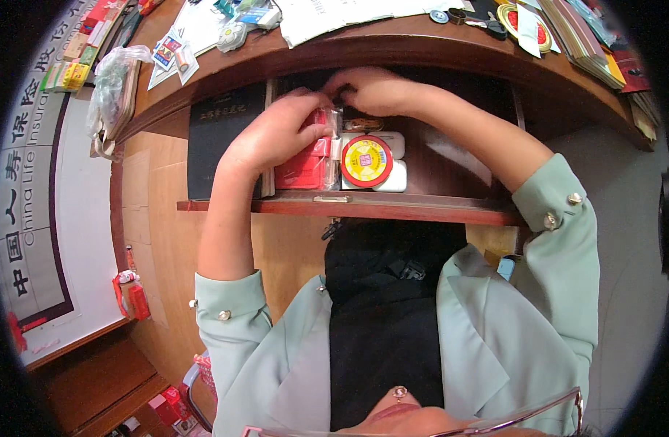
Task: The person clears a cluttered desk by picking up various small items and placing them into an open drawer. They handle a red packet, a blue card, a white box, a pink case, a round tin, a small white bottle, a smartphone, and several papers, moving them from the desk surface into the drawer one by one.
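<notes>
The red case point(302, 169), inside a clear plastic sleeve, lies in the open drawer point(451, 211), between the black notebook point(219, 149) on its left and the round red-and-yellow tin point(366, 161) on its right. The tin rests on white cases point(396, 178). For work this close, it would be best to keep the sleeve flat with one hand and let the other do the fine finger work at its far end, pulling gently so that the thin plastic does not tear. Slow, small motions should also keep the tin from being knocked off the cases.

The left hand point(275, 135) is half open, thumb laid over the case and fingers arched toward its far end. The right hand point(377, 92) reaches in from the other side under the edge of the desk point(422, 52), its fingers curled near the left fingertips. Those fingers partly hide the contact, so I cannot tell whether either hand actually grips anything.
</notes>
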The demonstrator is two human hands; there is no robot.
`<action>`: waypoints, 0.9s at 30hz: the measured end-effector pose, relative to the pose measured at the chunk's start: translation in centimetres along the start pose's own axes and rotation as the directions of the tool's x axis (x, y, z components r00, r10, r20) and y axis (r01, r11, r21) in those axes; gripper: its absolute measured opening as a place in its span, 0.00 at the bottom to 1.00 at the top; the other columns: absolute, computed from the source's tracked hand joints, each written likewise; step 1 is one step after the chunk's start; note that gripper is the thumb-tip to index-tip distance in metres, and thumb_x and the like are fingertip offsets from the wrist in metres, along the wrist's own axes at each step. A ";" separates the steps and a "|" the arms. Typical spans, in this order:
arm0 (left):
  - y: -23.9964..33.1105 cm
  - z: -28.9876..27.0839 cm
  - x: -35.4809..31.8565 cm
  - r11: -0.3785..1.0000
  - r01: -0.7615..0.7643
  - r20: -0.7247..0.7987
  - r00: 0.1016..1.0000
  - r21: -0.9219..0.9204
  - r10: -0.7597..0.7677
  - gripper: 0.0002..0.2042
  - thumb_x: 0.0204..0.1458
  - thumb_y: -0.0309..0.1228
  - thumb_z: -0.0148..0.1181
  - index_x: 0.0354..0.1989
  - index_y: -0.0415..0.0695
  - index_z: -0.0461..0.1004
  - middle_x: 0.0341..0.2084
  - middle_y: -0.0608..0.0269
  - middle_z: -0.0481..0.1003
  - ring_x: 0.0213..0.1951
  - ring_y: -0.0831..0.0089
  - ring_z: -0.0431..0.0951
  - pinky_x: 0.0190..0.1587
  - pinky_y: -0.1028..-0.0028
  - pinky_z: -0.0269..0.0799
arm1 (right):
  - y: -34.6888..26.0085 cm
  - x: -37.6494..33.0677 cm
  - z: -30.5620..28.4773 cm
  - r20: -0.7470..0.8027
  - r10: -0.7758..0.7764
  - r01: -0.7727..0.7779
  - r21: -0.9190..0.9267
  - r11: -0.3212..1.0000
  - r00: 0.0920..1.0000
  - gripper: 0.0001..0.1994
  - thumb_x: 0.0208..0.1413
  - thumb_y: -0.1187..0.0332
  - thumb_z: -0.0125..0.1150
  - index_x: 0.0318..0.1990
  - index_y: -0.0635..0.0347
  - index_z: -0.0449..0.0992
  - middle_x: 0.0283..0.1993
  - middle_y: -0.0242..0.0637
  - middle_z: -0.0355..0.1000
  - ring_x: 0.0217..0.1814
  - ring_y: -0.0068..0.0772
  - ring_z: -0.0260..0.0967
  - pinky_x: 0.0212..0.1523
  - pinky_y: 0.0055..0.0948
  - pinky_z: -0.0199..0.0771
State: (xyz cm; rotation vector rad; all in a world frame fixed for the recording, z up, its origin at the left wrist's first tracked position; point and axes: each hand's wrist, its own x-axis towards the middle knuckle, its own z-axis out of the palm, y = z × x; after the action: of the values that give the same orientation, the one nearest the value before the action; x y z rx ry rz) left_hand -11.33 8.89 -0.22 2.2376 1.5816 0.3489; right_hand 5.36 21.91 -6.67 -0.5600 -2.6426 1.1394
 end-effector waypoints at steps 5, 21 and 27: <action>0.2 -0.7 -0.3 0.997 0.045 -0.007 0.999 -0.066 -0.046 0.18 0.57 0.33 0.60 0.54 0.41 0.73 0.48 0.46 0.75 0.51 0.51 0.74 0.56 0.63 0.69 | -0.8 -3.7 -1.6 0.022 0.191 -0.192 0.073 0.979 0.981 0.21 0.57 0.79 0.49 0.59 0.60 0.73 0.56 0.43 0.75 0.55 0.33 0.74 0.55 0.33 0.74; 3.5 1.7 -2.5 0.973 -0.206 -0.011 0.978 0.099 0.209 0.08 0.48 0.24 0.63 0.35 0.37 0.73 0.39 0.50 0.74 0.60 0.45 0.67 0.62 0.55 0.64 | -4.8 -12.7 -3.5 -0.061 0.140 -0.132 0.118 0.984 0.988 0.17 0.62 0.73 0.56 0.57 0.63 0.73 0.54 0.42 0.71 0.53 0.32 0.72 0.57 0.31 0.73; 3.9 0.5 -3.9 0.984 -0.180 -0.136 0.975 -0.011 0.177 0.20 0.48 0.24 0.64 0.52 0.42 0.75 0.60 0.47 0.69 0.66 0.47 0.63 0.67 0.57 0.61 | -6.0 -14.2 -4.6 -0.074 0.085 -0.074 0.142 0.987 0.994 0.15 0.61 0.74 0.57 0.55 0.63 0.73 0.53 0.40 0.71 0.52 0.31 0.71 0.54 0.29 0.73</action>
State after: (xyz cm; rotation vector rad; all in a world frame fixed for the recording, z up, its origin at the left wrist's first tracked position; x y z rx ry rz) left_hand -9.09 4.01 1.12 2.3890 1.4342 0.5763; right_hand 18.19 15.14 0.25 -0.6745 -2.4699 1.2844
